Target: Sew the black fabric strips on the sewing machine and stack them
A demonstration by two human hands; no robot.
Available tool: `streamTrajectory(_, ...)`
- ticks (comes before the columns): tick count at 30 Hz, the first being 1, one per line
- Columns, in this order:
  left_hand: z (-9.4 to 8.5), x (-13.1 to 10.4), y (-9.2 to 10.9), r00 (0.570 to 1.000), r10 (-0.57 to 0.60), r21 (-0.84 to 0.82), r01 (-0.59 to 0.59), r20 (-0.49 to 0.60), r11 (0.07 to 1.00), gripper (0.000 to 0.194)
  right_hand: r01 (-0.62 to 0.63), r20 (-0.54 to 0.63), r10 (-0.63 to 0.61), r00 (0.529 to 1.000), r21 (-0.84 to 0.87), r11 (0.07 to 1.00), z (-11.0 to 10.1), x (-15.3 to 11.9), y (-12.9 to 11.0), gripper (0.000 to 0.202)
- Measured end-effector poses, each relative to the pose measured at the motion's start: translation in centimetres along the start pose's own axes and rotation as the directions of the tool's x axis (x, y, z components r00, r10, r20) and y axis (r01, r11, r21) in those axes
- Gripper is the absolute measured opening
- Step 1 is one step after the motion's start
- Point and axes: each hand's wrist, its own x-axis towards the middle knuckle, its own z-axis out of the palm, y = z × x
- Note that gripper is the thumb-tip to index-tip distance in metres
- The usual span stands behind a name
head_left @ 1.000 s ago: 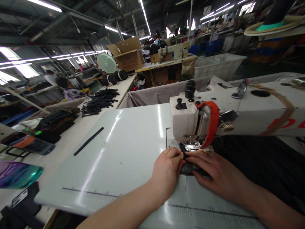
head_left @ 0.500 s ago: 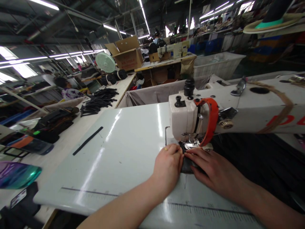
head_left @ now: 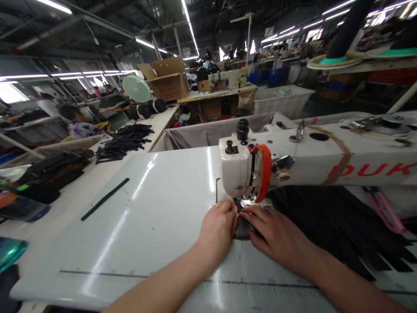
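Head view: turned rightward since the earlier frame, it brings pink-handled tool (head_left: 396,225) into sight beside black strips (head_left: 339,226). Left hand (head_left: 216,228) and right hand (head_left: 280,230) remain at sewing machine (head_left: 234,165); little apparent progress. Black piece (head_left: 241,230) lies on bench (head_left: 169,187), between the hands, running up to presser foot (head_left: 247,202). Left grip appears to pinch its edge, contact partly hidden; right grip, thumb apart, rests fingers on it.

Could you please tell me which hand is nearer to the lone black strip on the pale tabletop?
Left. The left hand is to the right of the black strip; the right hand is farther right, past the left.
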Motion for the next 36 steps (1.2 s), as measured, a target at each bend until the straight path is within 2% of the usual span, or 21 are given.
streamTrajectory(4,0.0,-0.4,0.3,1.0,0.01,0.006,-0.01,-0.004,1.0,0.021,0.016,-0.02,-0.016,1.0,0.0,1.0,-0.2,-0.1,0.0,0.025)
streamTrajectory(7,0.0,-0.8,0.1,1.0,0.026,-0.045,-0.027,-0.017,0.999,0.022,0.005,-0.122,-0.017,0.992,-0.099,0.995,-0.5,-0.6,0.8,0.019)
streamTrajectory(10,-0.1,-0.2,-0.9,0.998,-0.043,-0.144,0.035,-0.049,0.989,0.01,-0.216,-0.205,0.155,0.966,-0.318,0.923,-0.9,-1.2,2.0,0.021)
streamTrajectory(12,-0.2,0.9,-1.8,0.991,-0.109,-0.175,0.095,-0.075,0.98,0.037,-0.333,-0.19,0.279,0.941,-0.396,0.856,-0.9,-1.4,2.8,0.019)
streamTrajectory(14,-0.3,2.0,-2.5,0.996,-0.07,-0.141,0.063,-0.046,0.988,0.062,-0.368,-0.149,0.337,0.93,-0.412,0.834,-0.8,-1.3,3.3,0.019)
streamTrajectory(15,-0.5,2.5,-2.8,1.0,-0.017,-0.116,0.016,-0.007,0.993,0.065,-0.367,-0.126,0.347,0.929,-0.411,0.835,-0.8,-1.3,3.4,0.02)
streamTrajectory(17,-1.1,2.9,-3.4,0.995,0.062,-0.076,-0.057,0.073,0.995,0.057,-0.38,-0.118,0.363,0.924,-0.38,0.843,-1.0,-1.2,3.6,0.025)
streamTrajectory(19,-2.3,2.4,-4.2,0.993,0.05,-0.037,-0.046,0.104,0.998,0.05,-0.385,-0.151,0.356,0.922,-0.274,0.881,-1.6,-1.4,3.4,0.029)
streamTrajectory(22,-4.4,0.3,-5.4,0.995,-0.059,0.063,0.054,0.08,0.997,0.051,-0.315,-0.179,0.315,0.932,0.027,0.949,-2.8,-2.1,2.4,0.027)
streamTrajectory(24,-5.3,-1.2,-5.6,0.994,-0.108,0.126,0.11,-0.018,0.986,0.043,-0.266,-0.082,0.294,0.952,0.249,0.931,-3.2,-2.4,1.1,0.025)
streamTrajectory(26,-5.3,-2.1,-4.8,0.995,-0.048,0.12,0.058,-0.084,0.991,0.031,-0.257,0.024,0.27,0.962,0.405,0.877,-3.2,-2.2,-0.2,0.028)
streamTrajectory(28,-4.4,-2.3,-3.3,0.996,0.08,0.065,-0.077,-0.043,0.995,0.027,-0.25,0.084,0.24,0.967,0.484,0.839,-2.8,-1.6,-1.2,0.032)
streamTrajectory(30,-3.3,-1.9,-1.8,0.986,0.163,0.029,-0.164,0.033,0.986,0.025,-0.228,0.124,0.192,0.974,0.513,0.828,-2.1,-0.8,-1.7,0.034)
streamTrajectory(32,-2.5,-1.4,-0.9,0.982,0.175,0.024,-0.177,0.068,0.984,0.02,-0.171,0.124,0.126,0.984,0.472,0.865,-1.5,-0.3,-1.8,0.032)
streamTrajectory(34,-2.2,-1.2,-0.6,0.984,0.165,0.007,-0.166,0.075,0.986,0.016,-0.028,0.045,0.015,0.999,0.32,0.947,-1.1,-0.2,-1.5,0.029)
streamTrajectory(36,-2.3,-1.4,-0.7,0.986,0.15,-0.032,-0.149,0.066,0.988,0.022,0.166,-0.057,-0.161,0.985,0.094,0.982,-1.0,-0.5,-1.3,0.028)
